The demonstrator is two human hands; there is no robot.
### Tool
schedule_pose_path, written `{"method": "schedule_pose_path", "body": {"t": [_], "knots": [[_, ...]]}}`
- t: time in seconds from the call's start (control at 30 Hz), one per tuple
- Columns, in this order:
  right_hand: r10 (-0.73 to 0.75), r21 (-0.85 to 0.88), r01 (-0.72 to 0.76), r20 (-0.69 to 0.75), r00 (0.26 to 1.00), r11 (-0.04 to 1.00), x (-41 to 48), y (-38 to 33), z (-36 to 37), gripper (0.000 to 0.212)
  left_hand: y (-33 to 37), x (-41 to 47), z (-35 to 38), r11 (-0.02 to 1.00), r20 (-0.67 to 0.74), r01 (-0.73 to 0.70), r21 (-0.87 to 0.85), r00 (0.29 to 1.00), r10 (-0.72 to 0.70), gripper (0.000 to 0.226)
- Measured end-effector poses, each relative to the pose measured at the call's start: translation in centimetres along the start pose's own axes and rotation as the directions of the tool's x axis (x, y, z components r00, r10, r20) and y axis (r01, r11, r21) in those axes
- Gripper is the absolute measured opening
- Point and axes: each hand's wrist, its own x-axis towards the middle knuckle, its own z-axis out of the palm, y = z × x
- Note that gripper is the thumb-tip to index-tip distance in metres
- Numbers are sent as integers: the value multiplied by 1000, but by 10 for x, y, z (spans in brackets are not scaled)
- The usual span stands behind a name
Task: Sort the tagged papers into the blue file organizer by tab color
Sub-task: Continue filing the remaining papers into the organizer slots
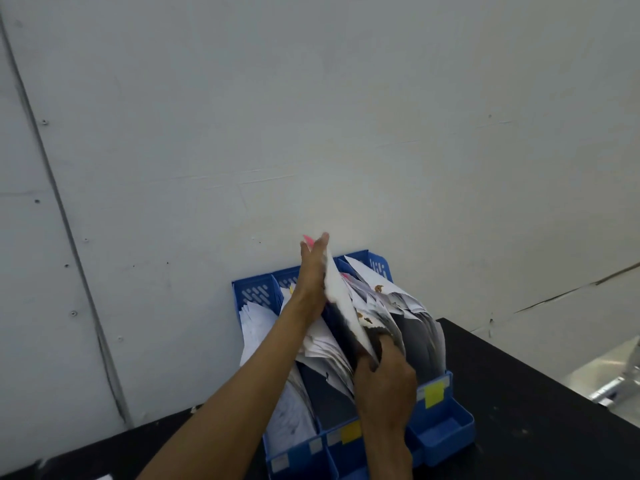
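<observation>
On the black counter (519,393) stands the blue file organizer (445,434), its front edge nearest the camera and carrying yellow tabs (434,394) on two of its dividers. Just above that front edge, the right hand (384,379) curls its fingers around the lower corner of a white sheet (341,306), pinching it with one finger pushed up along the paper's right face. The sheet stands on edge, tilted, among the middle compartments; which slot it sits in cannot be told. Stacks of other papers (415,327), white and grey, fill the compartments on both sides of it and lean to the right. Farther up, the left hand (313,268) reaches in from the lower left with its fingers straight and together, laid flat against the sheet's left face near the top. A pink tab (308,240) sticks out beside those fingertips at the sheet's upper edge. Behind the organizer rises a pale grey wall (346,116).
</observation>
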Motion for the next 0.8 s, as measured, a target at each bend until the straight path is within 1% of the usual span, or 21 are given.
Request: {"method": "schedule_pose_path", "body": {"t": [0.03, 0.07, 0.1, 0.17, 0.2, 0.23, 0.27, 0.3, 0.33, 0.37, 0.4, 0.43, 0.47, 0.53, 0.57, 0.6, 0.63, 0.73, 0.77, 0.8], "knots": [[-32, -25, 32, -28, 999, 999, 0, -1, -2, 10, -5, 0, -1, 1000, -59, -12, 13, 998, 13, 83], [-30, -70, 27, -46, 999, 997, 0, 1, -2, 8, -5, -2, 0, 999, -97, -16, 49, 995, 21, 79], [8, -112, -10, -18, 1000, 994, -1, 2, -4, 9, -6, -5, -1, 997, -133, -12, 70, 991, 21, 76], [122, -168, -109, 70, 990, 980, -1, 5, -7, 11, -9, -3, -1, 976, -164, 0, 218, 986, 36, 69], [156, -173, -138, 93, 983, 975, 0, 6, -8, 14, -8, -9, 4, 947, -150, -4, 320, 987, 55, 66], [162, -142, -148, 94, 982, 979, 0, 7, -9, 17, -9, -14, 7, 916, -142, -39, 399, 984, 103, 64], [135, -71, -130, 59, 989, 989, 2, 7, -8, 16, -13, -17, 8, 856, -112, -99, 507, 977, 179, 64], [95, 7, -95, -5, 995, 995, 3, 5, -7, 12, -15, -18, 9, 793, -77, -155, 589, 966, 246, 64], [57, 58, -53, -71, 996, 997, 5, 4, -7, 6, -18, -16, 7, 738, -48, -228, 635, 942, 332, 65], [32, 72, -25, -105, 994, 997, 6, 2, -7, 3, -19, -15, 7, 690, -14, -303, 658, 911, 413, 66], [9, 56, -3, -108, 994, 998, 6, 3, -4, 4, -23, -11, 6, 653, 24, -358, 667, 887, 462, 69], [2, 21, -1, -74, 997, 1000, 5, 6, -3, 2, -27, -7, 5, 620, 68, -383, 685, 880, 469, 69], [17, -13, -17, -18, 1000, 1000, 3, 9, 0, 2, -30, -5, 6, 583, 111, -379, 719, 890, 443, 67], [84, -82, -76, 99, 992, 994, -1, 14, 4, 3, -39, -2, 5, 473, 131, -291, 831, 930, 342, 62], [112, -89, -101, 137, 984, 991, -2, 14, 5, 9, -39, -2, 3, 433, 116, -241, 869, 948, 296, 61], [132, -76, -122, 154, 979, 990, -2, 13, 4, 16, -39, -3, 2, 420, 100, -209, 883, 959, 265, 61], [131, -44, -125, 150, 980, 991, -1, 9, 2, 20, -36, -6, 1, 435, 88, -202, 878, 960, 267, 61], [91, 39, -94, 77, 993, 995, 3, -7, -10, 18, -18, -20, -12, 532, 59, -286, 797, 913, 403, 61], [73, 40, -76, 55, 996, 996, 4, -12, -13, 20, -10, -26, -21, 568, 26, -313, 761, 890, 456, 60], [62, 18, -62, 45, 997, 998, 4, -17, -16, 27, -3, -35, -34, 599, -9, -336, 727, 867, 498, 59]]}}
